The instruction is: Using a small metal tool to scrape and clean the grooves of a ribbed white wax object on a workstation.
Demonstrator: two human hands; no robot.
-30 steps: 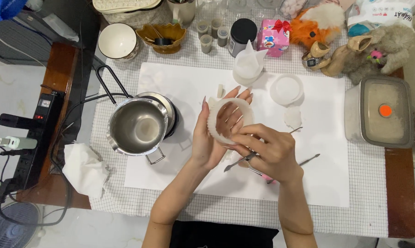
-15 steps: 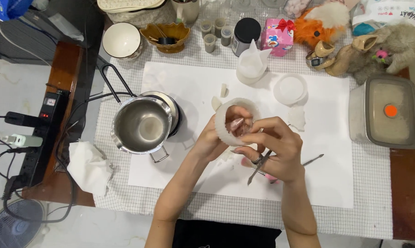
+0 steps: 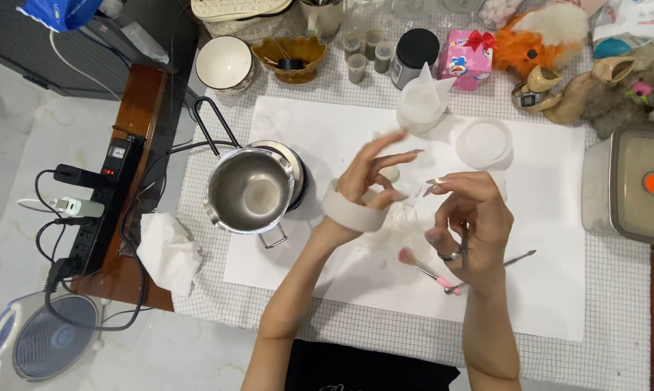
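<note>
My left hand [image 3: 376, 174] is raised over the white paper sheet [image 3: 559, 239] with its fingers spread and nothing in them. A thick white ring [image 3: 352, 213] sits around its wrist like a bracelet. My right hand [image 3: 466, 217] hovers just right of it, thumb and forefinger reaching toward the left fingertips, the other fingers curled around a thin metal tool [image 3: 463, 246]. A pink-tipped brush [image 3: 422, 266] and a second metal pick [image 3: 520, 258] lie on the paper under the right hand.
A steel pot [image 3: 251, 192] stands on a small burner to the left, with a crumpled tissue [image 3: 169, 250] and a power strip [image 3: 95, 195] beyond. A white round mould [image 3: 484, 143], a white cone-shaped cup [image 3: 421, 101], a lidded container [image 3: 635, 185], jars and plush toys line the back and right.
The white ring, held between both hands around the left fingers, has slid down over the left hand onto the wrist. The left fingers have spread and the right hand has drawn back slightly.
</note>
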